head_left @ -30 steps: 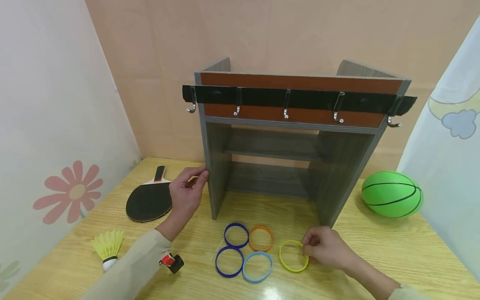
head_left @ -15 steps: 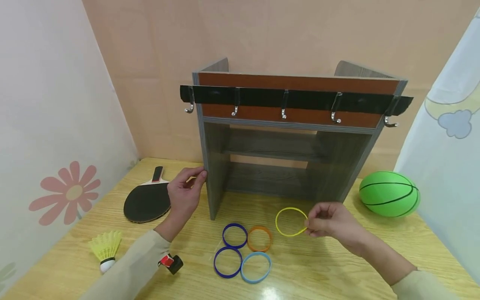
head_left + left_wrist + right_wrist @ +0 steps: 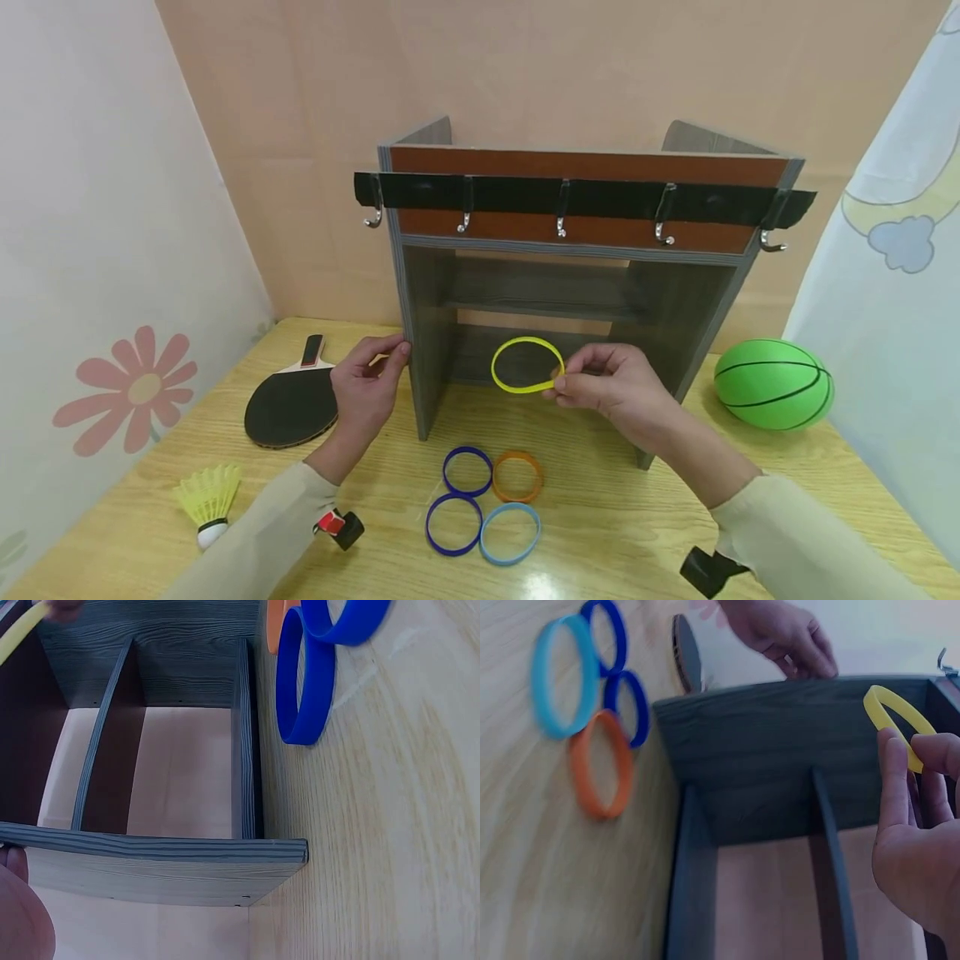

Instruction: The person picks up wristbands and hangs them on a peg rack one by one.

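In the head view my right hand (image 3: 615, 387) pinches a yellow wristband (image 3: 528, 365) between thumb and fingers, raised before the shelf opening and below the hooks. The right wrist view also has the yellow wristband (image 3: 900, 720) at the fingertips. My left hand (image 3: 367, 379) touches the outer face of the left side panel (image 3: 420, 358) of a grey wooden shelf; none of its fingers show on the inner side. A black strip (image 3: 517, 193) with several metal hooks crosses the shelf's top. Two dark blue wristbands (image 3: 454, 496), an orange one (image 3: 542, 479) and a light blue one (image 3: 525, 557) lie in front.
A table tennis bat (image 3: 292, 408) and a yellow shuttlecock (image 3: 210, 496) lie on the wooden table (image 3: 600, 533) at the left. To the shelf's right sits a green ball (image 3: 774, 385). Patterned cloths hang on both sides.
My right hand has lifted the yellow wristband off the table and carried it up and left, in front of the shelf. The left hand stays at the side panel.
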`<state>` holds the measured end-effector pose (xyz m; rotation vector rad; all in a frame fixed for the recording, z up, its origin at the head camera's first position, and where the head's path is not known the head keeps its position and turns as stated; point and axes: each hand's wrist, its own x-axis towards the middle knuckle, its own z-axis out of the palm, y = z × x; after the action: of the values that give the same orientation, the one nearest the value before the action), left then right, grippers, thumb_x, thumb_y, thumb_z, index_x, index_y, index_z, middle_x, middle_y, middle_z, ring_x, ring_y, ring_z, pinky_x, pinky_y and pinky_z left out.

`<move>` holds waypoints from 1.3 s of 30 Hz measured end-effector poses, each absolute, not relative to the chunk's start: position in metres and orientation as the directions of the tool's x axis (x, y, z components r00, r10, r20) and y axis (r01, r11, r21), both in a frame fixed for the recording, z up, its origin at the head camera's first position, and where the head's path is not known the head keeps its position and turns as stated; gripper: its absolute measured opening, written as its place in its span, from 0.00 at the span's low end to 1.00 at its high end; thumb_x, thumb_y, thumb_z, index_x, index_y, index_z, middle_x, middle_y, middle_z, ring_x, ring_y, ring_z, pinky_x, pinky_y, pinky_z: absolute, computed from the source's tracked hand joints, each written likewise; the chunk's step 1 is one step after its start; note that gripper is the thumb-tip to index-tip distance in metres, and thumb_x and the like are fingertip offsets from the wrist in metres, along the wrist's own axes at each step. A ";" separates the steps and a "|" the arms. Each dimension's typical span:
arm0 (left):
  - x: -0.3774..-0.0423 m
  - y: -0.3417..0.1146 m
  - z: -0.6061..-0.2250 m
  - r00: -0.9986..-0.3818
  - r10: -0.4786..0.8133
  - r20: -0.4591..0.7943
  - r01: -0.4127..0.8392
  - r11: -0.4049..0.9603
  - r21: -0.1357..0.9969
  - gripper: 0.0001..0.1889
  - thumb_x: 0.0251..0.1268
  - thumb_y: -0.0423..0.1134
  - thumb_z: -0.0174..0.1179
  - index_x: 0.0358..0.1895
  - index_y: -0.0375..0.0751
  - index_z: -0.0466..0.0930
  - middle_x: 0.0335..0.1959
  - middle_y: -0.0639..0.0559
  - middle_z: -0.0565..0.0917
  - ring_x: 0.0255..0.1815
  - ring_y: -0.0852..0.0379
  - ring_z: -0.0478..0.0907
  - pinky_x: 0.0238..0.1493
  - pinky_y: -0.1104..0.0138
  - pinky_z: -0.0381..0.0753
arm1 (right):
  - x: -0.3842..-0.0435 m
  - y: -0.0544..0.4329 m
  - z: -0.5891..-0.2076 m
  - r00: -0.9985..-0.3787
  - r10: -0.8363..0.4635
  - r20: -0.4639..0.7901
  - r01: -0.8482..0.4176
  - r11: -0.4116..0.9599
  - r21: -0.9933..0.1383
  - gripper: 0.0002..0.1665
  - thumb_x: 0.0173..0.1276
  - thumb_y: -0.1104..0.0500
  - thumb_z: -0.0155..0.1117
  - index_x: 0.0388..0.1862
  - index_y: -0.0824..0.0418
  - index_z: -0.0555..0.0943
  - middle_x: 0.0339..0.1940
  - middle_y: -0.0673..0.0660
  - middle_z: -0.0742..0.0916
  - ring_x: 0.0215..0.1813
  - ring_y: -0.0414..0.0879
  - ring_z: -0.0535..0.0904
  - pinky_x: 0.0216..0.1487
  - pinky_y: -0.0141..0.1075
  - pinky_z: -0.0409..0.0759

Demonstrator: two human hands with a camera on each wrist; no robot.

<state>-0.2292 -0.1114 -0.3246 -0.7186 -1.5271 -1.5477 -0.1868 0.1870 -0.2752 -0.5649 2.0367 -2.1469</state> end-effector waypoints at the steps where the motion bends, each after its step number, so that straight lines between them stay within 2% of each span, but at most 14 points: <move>1: -0.229 -0.112 -0.325 -0.497 -0.160 0.853 0.855 0.078 0.513 0.08 0.51 0.11 0.59 0.35 0.16 0.79 0.29 0.28 0.79 0.32 0.60 0.80 0.38 0.71 0.82 | -0.188 0.182 -0.272 -0.921 -0.344 0.184 -0.161 -0.094 -0.983 0.08 0.58 0.75 0.64 0.28 0.65 0.77 0.30 0.61 0.85 0.39 0.54 0.85 0.45 0.44 0.82; 10: -0.228 -0.112 -0.322 -0.508 -0.147 0.849 0.850 0.077 0.522 0.07 0.52 0.12 0.58 0.36 0.16 0.79 0.29 0.28 0.79 0.31 0.58 0.80 0.37 0.71 0.82 | -0.200 0.137 -0.246 -0.894 -0.385 0.230 -0.171 -0.181 -0.968 0.09 0.60 0.75 0.62 0.28 0.63 0.79 0.35 0.62 0.85 0.40 0.54 0.84 0.46 0.43 0.81; 16: -0.228 -0.112 -0.321 -0.507 -0.143 0.850 0.851 0.073 0.520 0.07 0.52 0.11 0.58 0.36 0.15 0.79 0.29 0.27 0.78 0.31 0.59 0.79 0.37 0.71 0.82 | -0.204 0.111 -0.230 -0.874 -0.392 0.286 -0.204 -0.238 -0.950 0.08 0.61 0.75 0.61 0.28 0.64 0.79 0.32 0.61 0.85 0.40 0.54 0.84 0.47 0.43 0.81; 22: -0.228 -0.112 -0.322 -0.511 -0.139 0.848 0.845 0.100 0.526 0.07 0.53 0.13 0.58 0.36 0.16 0.79 0.29 0.29 0.79 0.32 0.60 0.79 0.37 0.72 0.82 | -0.204 0.087 -0.216 -0.847 -0.407 0.341 -0.225 -0.306 -0.925 0.03 0.61 0.73 0.63 0.30 0.69 0.79 0.35 0.64 0.85 0.41 0.55 0.84 0.49 0.45 0.80; 28: -0.228 -0.114 -0.323 -0.505 -0.133 0.853 0.848 0.107 0.519 0.07 0.53 0.13 0.58 0.36 0.18 0.80 0.29 0.29 0.79 0.32 0.59 0.80 0.36 0.71 0.82 | -0.204 0.067 -0.202 -0.835 -0.415 0.362 -0.201 -0.383 -0.902 0.02 0.62 0.74 0.62 0.31 0.71 0.79 0.37 0.65 0.83 0.41 0.55 0.84 0.51 0.47 0.78; 39: -0.231 -0.114 -0.326 -0.494 -0.130 0.860 0.859 0.081 0.505 0.08 0.52 0.12 0.58 0.36 0.17 0.80 0.29 0.30 0.79 0.32 0.58 0.80 0.37 0.70 0.82 | -0.211 0.047 -0.187 -0.861 -0.361 0.359 -0.158 -0.480 -0.863 0.05 0.64 0.76 0.60 0.32 0.70 0.80 0.34 0.64 0.84 0.39 0.54 0.84 0.52 0.44 0.78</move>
<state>-0.2309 -0.1145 -0.3259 -0.7509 -1.5464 -1.5369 -0.2110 0.0474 -0.1867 -0.7756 1.5306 -2.4829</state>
